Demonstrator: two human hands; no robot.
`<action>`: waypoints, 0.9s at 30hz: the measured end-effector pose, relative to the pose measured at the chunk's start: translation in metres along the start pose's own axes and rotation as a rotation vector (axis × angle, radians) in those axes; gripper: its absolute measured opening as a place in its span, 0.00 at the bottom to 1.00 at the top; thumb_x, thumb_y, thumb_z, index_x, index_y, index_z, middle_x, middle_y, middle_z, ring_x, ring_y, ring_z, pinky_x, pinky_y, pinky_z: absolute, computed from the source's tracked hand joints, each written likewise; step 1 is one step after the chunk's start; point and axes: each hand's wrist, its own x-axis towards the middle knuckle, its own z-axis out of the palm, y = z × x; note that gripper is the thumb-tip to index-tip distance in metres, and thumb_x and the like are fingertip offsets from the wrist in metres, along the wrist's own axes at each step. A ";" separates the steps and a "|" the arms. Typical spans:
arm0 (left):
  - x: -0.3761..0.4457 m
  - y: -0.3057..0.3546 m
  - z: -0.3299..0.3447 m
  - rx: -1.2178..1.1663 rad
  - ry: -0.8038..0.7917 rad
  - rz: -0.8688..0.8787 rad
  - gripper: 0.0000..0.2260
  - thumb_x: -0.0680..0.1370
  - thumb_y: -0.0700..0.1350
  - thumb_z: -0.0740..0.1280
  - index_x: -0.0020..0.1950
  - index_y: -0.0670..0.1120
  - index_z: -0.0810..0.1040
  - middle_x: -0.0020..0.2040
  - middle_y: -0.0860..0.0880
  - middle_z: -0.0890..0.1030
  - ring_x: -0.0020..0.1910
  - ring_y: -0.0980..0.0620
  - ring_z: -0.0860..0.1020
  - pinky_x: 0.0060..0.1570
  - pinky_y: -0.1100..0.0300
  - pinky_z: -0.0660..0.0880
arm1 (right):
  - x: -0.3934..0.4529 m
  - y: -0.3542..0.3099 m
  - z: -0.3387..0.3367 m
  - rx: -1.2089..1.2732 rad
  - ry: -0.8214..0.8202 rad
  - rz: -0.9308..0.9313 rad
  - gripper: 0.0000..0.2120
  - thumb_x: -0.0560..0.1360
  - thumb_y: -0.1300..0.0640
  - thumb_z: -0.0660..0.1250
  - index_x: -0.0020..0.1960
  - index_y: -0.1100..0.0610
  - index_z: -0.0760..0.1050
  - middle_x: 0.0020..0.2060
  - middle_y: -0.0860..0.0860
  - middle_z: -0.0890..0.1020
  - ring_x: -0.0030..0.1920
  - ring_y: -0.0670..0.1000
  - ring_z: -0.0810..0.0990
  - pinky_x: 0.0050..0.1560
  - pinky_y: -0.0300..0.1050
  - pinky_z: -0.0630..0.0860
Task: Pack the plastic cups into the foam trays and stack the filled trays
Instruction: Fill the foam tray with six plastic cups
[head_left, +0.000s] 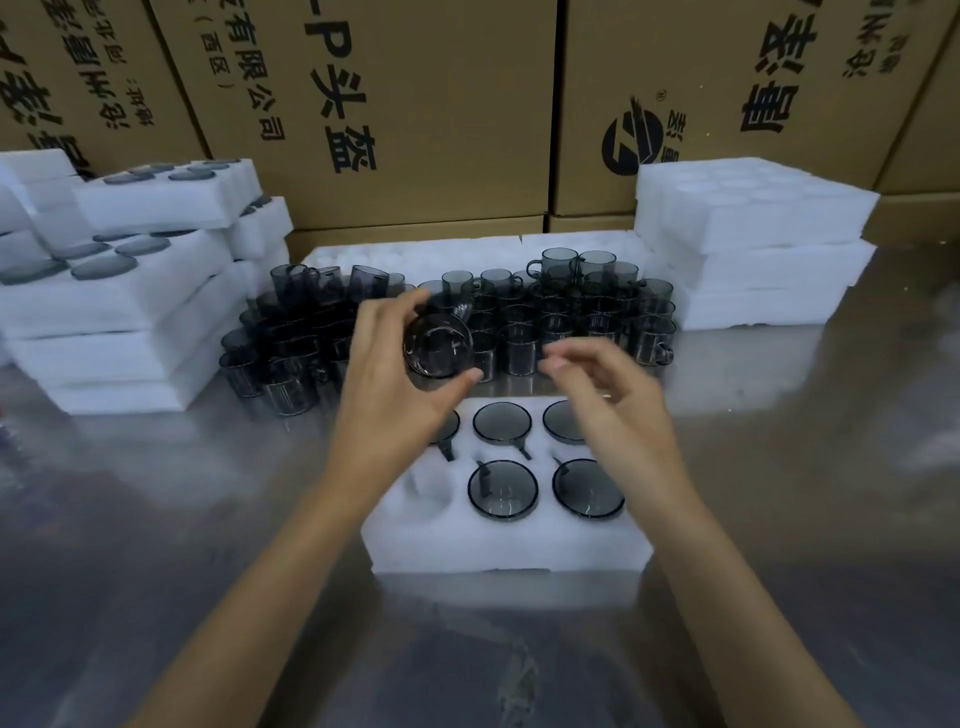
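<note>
Head view. Smoky plastic cup (439, 345) is held tilted in left hand (400, 395), grip closed around it, above far edge of foam tray (506, 540) on tabletop (779, 519). Right hand (618, 400) is seen empty, fingers loosely curled, over tray. Five cups are seated in tray; near-left pocket (428, 491) is left unfilled. Loose cups (519, 312) are massed behind.
</note>
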 end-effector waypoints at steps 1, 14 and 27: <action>-0.006 0.007 0.002 -0.006 -0.010 0.034 0.32 0.69 0.51 0.78 0.70 0.52 0.70 0.59 0.59 0.67 0.62 0.69 0.69 0.61 0.77 0.64 | -0.004 -0.003 0.006 0.012 -0.072 0.008 0.06 0.78 0.56 0.70 0.55 0.51 0.82 0.49 0.44 0.85 0.52 0.39 0.82 0.49 0.29 0.74; -0.028 0.017 -0.004 -0.030 -0.196 0.059 0.30 0.65 0.63 0.76 0.62 0.51 0.76 0.56 0.55 0.72 0.55 0.55 0.74 0.55 0.67 0.72 | -0.015 0.001 0.024 0.084 -0.151 0.010 0.14 0.79 0.67 0.66 0.52 0.50 0.83 0.45 0.45 0.85 0.44 0.40 0.83 0.40 0.33 0.78; -0.013 0.000 -0.028 -0.508 -0.397 -0.466 0.18 0.76 0.43 0.72 0.64 0.57 0.77 0.61 0.53 0.79 0.52 0.60 0.82 0.42 0.73 0.75 | -0.016 0.002 0.023 -0.049 -0.212 0.023 0.09 0.78 0.59 0.71 0.54 0.49 0.85 0.46 0.44 0.86 0.47 0.47 0.83 0.51 0.48 0.83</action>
